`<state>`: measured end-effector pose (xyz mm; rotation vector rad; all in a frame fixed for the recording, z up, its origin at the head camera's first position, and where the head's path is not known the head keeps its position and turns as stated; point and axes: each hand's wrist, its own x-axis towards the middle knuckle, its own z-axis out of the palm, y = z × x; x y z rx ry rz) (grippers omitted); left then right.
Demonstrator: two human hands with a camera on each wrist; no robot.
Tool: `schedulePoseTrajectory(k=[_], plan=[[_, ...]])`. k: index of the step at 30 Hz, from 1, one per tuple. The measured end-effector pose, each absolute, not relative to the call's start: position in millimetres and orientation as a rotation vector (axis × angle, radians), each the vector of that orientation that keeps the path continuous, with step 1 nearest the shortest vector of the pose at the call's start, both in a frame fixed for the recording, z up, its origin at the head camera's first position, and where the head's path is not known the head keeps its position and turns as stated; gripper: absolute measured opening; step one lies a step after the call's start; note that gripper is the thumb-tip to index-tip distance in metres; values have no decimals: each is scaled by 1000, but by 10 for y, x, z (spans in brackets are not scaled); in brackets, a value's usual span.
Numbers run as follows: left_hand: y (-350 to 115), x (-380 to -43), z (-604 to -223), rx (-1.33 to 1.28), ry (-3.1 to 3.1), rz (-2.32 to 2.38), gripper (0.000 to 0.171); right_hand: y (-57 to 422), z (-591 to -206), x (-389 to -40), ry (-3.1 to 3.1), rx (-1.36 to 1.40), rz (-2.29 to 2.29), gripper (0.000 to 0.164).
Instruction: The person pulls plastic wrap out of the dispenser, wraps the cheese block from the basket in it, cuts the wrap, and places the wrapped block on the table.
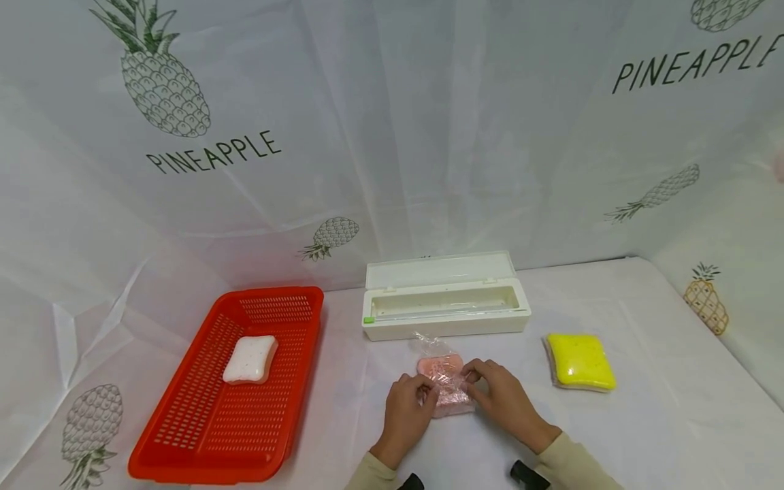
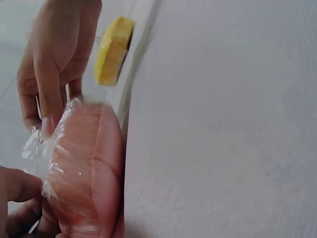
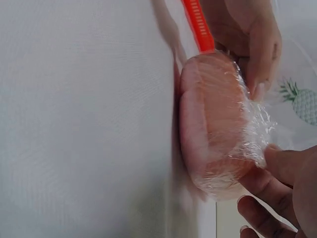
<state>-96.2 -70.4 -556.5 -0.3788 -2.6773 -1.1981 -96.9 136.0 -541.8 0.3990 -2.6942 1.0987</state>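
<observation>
A pink, puffy block, shaped like a thick sponge (image 1: pixel 442 365), lies on the white cloth in front of me with clear cling film (image 3: pixel 258 130) around it. My left hand (image 1: pixel 405 413) pinches the film at the block's left side between thumb and fingers. From the right, my right hand (image 1: pixel 503 400) pinches the film over the upper face. Both wrist views show the film gathered in crinkled folds between the two hands. A loose flap of it sticks out past the block's far end. The block's smooth pink side (image 2: pixel 110 158) shows in the left wrist view.
A white cling film box (image 1: pixel 447 327) stands behind the block, lid raised. To the left sits a red perforated basket (image 1: pixel 214 435) holding a white block (image 1: pixel 250 358). A yellow block (image 1: pixel 578 362) lies to the right. White pineapple-print cloth (image 1: pixel 429 136) rises behind.
</observation>
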Motion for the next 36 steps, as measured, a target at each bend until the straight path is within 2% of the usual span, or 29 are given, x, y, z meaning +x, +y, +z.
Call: schedulePoseTrajectory(k=[5, 10, 16, 19, 25, 29, 30, 32, 36], plan=[[-677, -945, -5537, -282, -2646, -1277, 8, 1328, -5412, -987, -2718, 351, 1095, 21], [-645, -922, -5539, -237, -2611, -1301, 21, 1292, -5417, -996, -2720, 295, 1095, 32], [-628, -899, -5524, -456, -2569, -975, 30, 1262, -5461, -984, -2585, 385, 888, 53], [-622, -891, -5504, -567, -2538, -705, 27, 1264, -5478, -984, -2456, 529, 744, 55], [-631, -841, -5470, -606, -2585, -398, 14, 1285, -5514, -1002, -2281, 807, 603, 42], [-675, -815, -5458, -648, -2629, -265, 20, 1325, -5531, -1002, -2293, 895, 582, 24], [-688, -810, -5451, -664, -2631, -231, 25, 1339, -5533, -999, -2314, 904, 563, 24], [-713, -810, -5439, -699, -2618, -169, 34, 1364, -5539, -994, -2355, 911, 525, 29], [-757, -823, -5433, -754, -2606, -90, 40, 1409, -5543, -960, -2449, 913, 467, 54]])
